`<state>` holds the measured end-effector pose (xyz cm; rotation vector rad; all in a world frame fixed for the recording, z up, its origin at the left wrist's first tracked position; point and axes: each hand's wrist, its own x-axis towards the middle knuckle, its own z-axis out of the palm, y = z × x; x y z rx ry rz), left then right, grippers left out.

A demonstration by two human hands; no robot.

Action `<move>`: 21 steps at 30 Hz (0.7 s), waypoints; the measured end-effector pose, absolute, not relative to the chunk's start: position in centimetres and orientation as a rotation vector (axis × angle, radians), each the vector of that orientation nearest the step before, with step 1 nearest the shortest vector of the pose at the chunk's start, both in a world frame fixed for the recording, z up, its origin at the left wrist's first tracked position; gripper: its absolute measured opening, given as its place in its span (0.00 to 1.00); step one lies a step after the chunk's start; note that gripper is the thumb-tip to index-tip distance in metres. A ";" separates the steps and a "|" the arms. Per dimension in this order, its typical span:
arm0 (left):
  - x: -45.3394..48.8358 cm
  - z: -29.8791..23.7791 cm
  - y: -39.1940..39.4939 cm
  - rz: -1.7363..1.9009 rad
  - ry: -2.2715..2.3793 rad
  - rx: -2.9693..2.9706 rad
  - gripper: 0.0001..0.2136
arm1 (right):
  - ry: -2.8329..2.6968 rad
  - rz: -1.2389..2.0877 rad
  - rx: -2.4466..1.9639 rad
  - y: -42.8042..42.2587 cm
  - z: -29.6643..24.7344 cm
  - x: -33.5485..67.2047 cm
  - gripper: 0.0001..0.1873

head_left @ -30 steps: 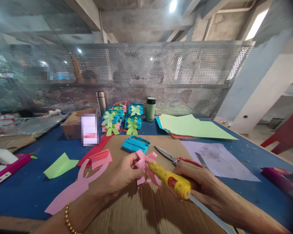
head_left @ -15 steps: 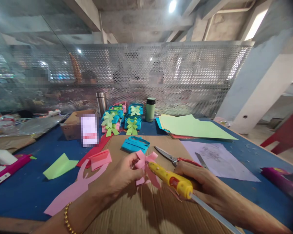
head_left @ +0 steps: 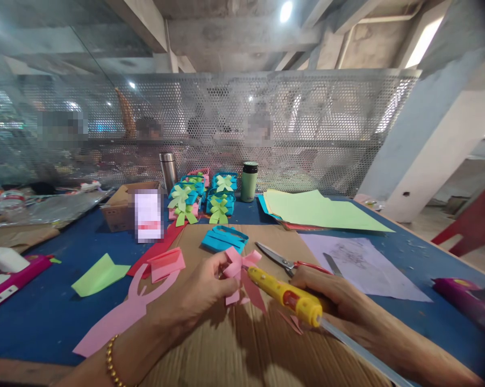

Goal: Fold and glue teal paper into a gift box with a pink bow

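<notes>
Between the thumb and fingers of my left hand [head_left: 210, 287] is a pink paper bow [head_left: 234, 260], its loops and tails spread above the cardboard. My right hand [head_left: 323, 295] is closed around a yellow hot glue gun [head_left: 283, 293], with a clear glue stick [head_left: 359, 349] poking out of its back end. The nozzle tip meets or nearly meets the bow's middle. Behind the bow lie a folded blue paper bag [head_left: 225, 239] and red-handled scissors [head_left: 285, 262]. To the left rest a small pink folded paper piece [head_left: 165, 265] and a pink cut-out [head_left: 117, 321].
Several small paper bags with green bows [head_left: 218, 208] stand at the back, between a steel flask [head_left: 169, 173] and a green tumbler [head_left: 249, 183]. Coloured paper sheets [head_left: 327, 209] are stacked right of them. A cardboard sheet [head_left: 226, 344] covers the table's middle. A perforated metal screen [head_left: 307, 118] rises behind.
The glue gun has shifted slightly right and down at its back end, its tip staying at the bow's middle. My left hand and the bow have hardly moved.
</notes>
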<state>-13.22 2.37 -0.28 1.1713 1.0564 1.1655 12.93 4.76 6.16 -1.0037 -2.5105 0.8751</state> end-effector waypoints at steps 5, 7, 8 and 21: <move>-13.2 -0.3 2.3 1.158 1.055 1.176 0.16 | -2.517 0.883 -1.007 4.6 6.1 13.1 0.07; -13.2 -0.1 2.2 1.166 1.047 1.163 0.16 | -2.519 0.881 -1.006 4.6 6.1 13.1 0.06; -13.1 0.1 2.1 1.169 1.041 1.161 0.16 | -2.518 0.879 -1.008 4.6 6.0 13.0 0.06; -13.6 -0.9 2.5 1.167 1.101 1.246 0.14 | -2.516 0.874 -1.023 4.4 6.2 12.9 0.08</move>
